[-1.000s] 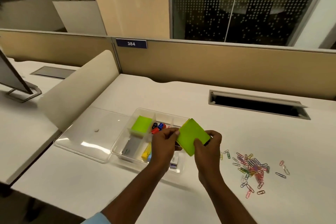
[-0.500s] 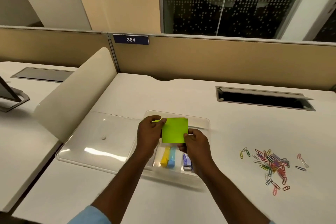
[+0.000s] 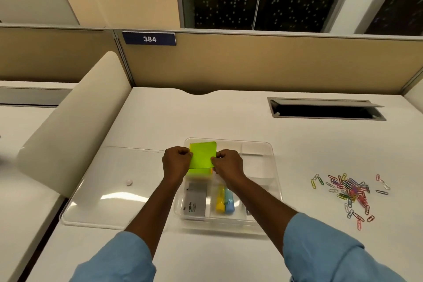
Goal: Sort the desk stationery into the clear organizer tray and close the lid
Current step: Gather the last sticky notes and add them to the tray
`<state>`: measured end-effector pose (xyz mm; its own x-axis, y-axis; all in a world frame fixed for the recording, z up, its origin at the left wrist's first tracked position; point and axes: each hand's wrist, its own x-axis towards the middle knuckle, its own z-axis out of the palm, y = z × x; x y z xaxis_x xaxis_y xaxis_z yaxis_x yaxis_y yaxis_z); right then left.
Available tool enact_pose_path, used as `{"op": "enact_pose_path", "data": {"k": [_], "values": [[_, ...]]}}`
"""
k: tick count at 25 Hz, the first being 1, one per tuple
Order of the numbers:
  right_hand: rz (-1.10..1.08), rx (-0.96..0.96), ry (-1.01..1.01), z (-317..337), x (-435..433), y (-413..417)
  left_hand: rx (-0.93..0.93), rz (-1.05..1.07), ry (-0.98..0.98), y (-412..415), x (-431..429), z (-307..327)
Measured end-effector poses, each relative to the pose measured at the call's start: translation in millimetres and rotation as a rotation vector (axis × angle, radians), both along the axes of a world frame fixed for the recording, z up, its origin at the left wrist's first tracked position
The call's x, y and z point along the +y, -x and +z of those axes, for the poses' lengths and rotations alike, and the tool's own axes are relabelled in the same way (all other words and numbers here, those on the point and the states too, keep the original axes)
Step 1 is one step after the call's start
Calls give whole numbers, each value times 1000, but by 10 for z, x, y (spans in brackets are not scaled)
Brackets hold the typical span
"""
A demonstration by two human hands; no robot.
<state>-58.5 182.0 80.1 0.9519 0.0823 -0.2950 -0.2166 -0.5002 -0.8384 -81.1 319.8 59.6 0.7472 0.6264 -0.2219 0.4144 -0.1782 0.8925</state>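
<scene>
Green square sticky-note pad [image 3: 202, 154] is held over the far-left compartment of the clear plastic organizer tray [image 3: 273, 167], its face tilted up toward the camera and not yet seated. Left hand [image 3: 176, 162] pinches the pad's left edge with curled fingers; right hand [image 3: 227, 163] pinches the right edge in the same way. A blurred strip of the same green shows under the pad's near edge; whether that is a second pad lying in the compartment cannot be told. Nearer compartments hold a grey printed box [image 3: 196, 201], a yellow highlighter [image 3: 220, 200] and a blue highlighter [image 3: 229, 200] side by side. The clear flat lid [image 3: 109, 181] lies open on the white table [image 3: 229, 117], directly left of the tray. Assorted coloured paper clips [image 3: 350, 192] lie scattered on the table, well apart to the right. Assessment: the step in hand is placing the pad; sorting is partly complete. The next move calls for lowering the pad level between the compartment walls and releasing both pinches, after which the clips need gathering and the lid needs closing.
</scene>
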Motion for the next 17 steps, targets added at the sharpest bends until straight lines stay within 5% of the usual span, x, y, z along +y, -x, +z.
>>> {"op": "enact_pose_path", "data": {"k": [8,17], "values": [[57,-38,272,-332,346,-170,287,-169,-543,-190,98,-188],[92,-206,500,-550,431,-81,154,-106,-519,-160,149,-295]]}}
